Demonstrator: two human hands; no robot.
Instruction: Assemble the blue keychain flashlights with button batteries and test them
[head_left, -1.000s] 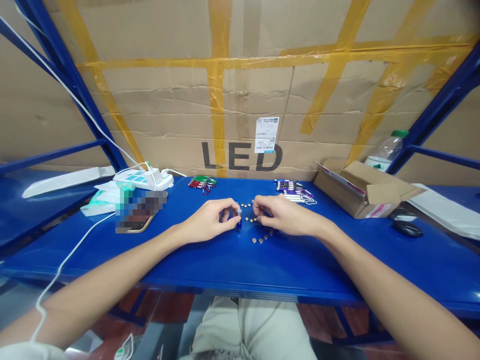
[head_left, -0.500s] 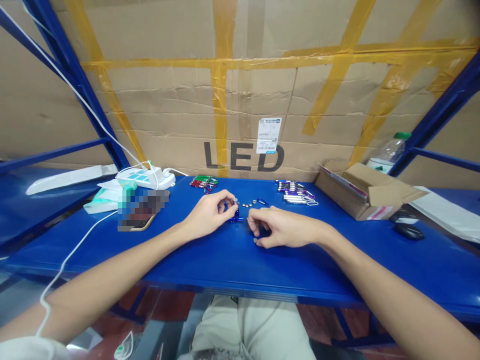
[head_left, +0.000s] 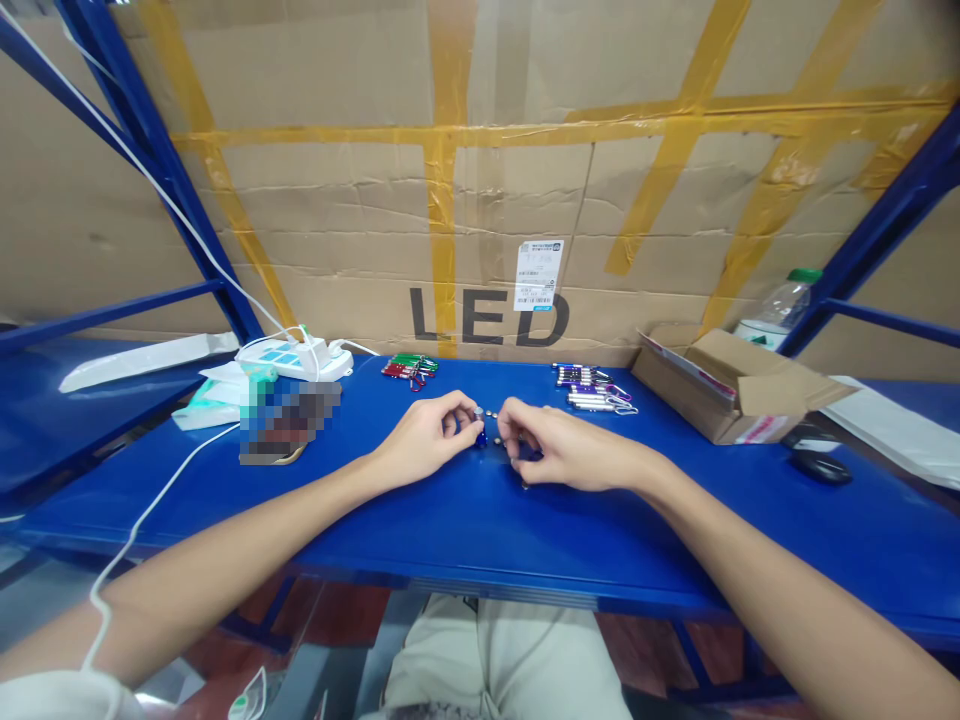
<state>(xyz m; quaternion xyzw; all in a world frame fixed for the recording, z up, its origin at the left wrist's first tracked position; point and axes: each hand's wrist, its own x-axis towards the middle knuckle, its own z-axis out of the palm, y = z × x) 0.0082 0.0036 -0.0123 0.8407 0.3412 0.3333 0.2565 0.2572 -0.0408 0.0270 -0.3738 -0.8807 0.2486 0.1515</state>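
Note:
My left hand [head_left: 425, 438] is closed round a small blue keychain flashlight [head_left: 480, 432], holding it upright on the blue table [head_left: 465, 520]. Its silver top end shows between my fingertips. My right hand [head_left: 559, 448] sits just to the right, fingertips pinched together near the flashlight's top; what they pinch is too small to name. A few small silver button cells [head_left: 491, 411] lie on the table behind my hands, and one more peeks out under my right hand.
At the back lie a bundle of red and green flashlights [head_left: 409, 367] and a bundle of purple and silver ones [head_left: 592, 385]. An open cardboard box [head_left: 731, 385] stands at right, a power strip [head_left: 292, 355] and a phone at left, a mouse [head_left: 821, 465] far right.
My right hand dipped toward the loose button cells nearer to me, then came back up beside the flashlight's top. My left hand kept the flashlight upright, nearly still.

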